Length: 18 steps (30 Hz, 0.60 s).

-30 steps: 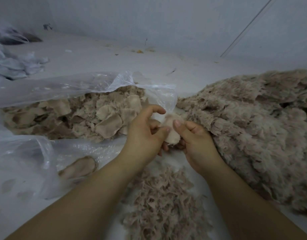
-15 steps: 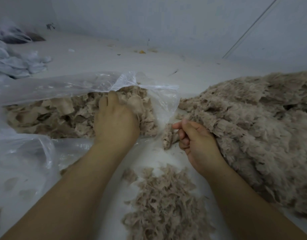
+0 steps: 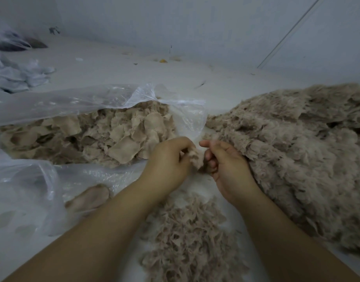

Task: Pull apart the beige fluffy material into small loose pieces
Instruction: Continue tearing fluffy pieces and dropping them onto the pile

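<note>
Both hands meet in the middle, above a white surface. The left hand [image 3: 171, 157] has its fingers curled around a small tuft [image 3: 195, 157] of beige fluff, so its grip is closed on this piece. The right hand [image 3: 226, 167] also holds the tuft from the other side; its lower fingers are curled at the bottom of the piece and its thumb points to the left above it. The two hands are just beside each other, with only the tuft between them.

The big fluffy mass [image 3: 293, 155] lies on the right and touches the back of the right hand. In front of the hands, nearer to the person, there is a heap of loose pieces [image 3: 187, 241], thin and torn. On the left lies a clear plastic bag [image 3: 77, 100], open toward the hands, and inside it are many flat beige scraps [image 3: 106, 137]. One more flat scrap [image 3: 89, 198] lies under the near fold of the plastic, beside the left forearm.

Far on the left there is crumpled white plastic [image 3: 16, 76]. A pale wall [image 3: 195, 23] stands behind everything.
</note>
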Motion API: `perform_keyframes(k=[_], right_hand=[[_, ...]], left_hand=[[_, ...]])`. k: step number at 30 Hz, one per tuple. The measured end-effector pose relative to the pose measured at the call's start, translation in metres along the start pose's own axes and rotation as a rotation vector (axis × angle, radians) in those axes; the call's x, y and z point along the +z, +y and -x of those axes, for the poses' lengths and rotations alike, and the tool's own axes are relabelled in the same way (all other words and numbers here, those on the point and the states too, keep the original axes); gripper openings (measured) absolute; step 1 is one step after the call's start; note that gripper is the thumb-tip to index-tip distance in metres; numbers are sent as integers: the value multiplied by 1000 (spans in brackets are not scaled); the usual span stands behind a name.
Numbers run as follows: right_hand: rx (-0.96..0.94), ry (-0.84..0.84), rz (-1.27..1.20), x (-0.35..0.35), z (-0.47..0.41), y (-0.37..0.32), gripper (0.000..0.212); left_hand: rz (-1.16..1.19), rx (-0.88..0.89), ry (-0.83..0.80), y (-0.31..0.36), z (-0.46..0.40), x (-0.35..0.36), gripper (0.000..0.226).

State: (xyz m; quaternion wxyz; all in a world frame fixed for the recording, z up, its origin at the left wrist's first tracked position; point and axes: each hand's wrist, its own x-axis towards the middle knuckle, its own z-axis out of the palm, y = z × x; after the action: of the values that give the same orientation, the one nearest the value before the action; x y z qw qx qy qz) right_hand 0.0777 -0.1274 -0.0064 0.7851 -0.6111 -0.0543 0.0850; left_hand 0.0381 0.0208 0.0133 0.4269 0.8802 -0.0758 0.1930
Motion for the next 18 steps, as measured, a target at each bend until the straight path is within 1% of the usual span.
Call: perform_keyframes(k=[1, 3, 5, 7, 9, 11, 12, 13, 15, 18], right_hand=[[-2, 0, 32, 1, 0, 0, 25], [1, -15, 82, 3, -1, 0, 22], [-7, -28, 85, 3, 0, -1, 22], [-31, -55, 54, 2, 1, -1, 22], [-44, -110, 75, 1, 3, -1, 18], [-57, -133, 132, 1, 4, 0, 12], [-63, -135, 148, 2, 4, 0, 7], [-72, -139, 156, 2, 5, 0, 9], [-74, -161, 137, 2, 5, -1, 15], [-71, -163, 112, 0, 5, -1, 14]], left_hand=[[174, -86, 43, 3, 1, 0, 18], [472, -253, 47, 8, 0, 1, 17], [645, -372, 14, 8, -1, 2, 16], [694, -445, -1, 6, -1, 4, 20], [733, -489, -7, 3, -2, 5, 19], [803, -503, -20, 1, -4, 5, 12], [838, -505, -28, 1, -4, 5, 12], [856, -505, -40, 0, -4, 5, 17], [828, -505, -71, -2, -3, 6, 26], [751, -490, -105, 1, -1, 9, 29]])
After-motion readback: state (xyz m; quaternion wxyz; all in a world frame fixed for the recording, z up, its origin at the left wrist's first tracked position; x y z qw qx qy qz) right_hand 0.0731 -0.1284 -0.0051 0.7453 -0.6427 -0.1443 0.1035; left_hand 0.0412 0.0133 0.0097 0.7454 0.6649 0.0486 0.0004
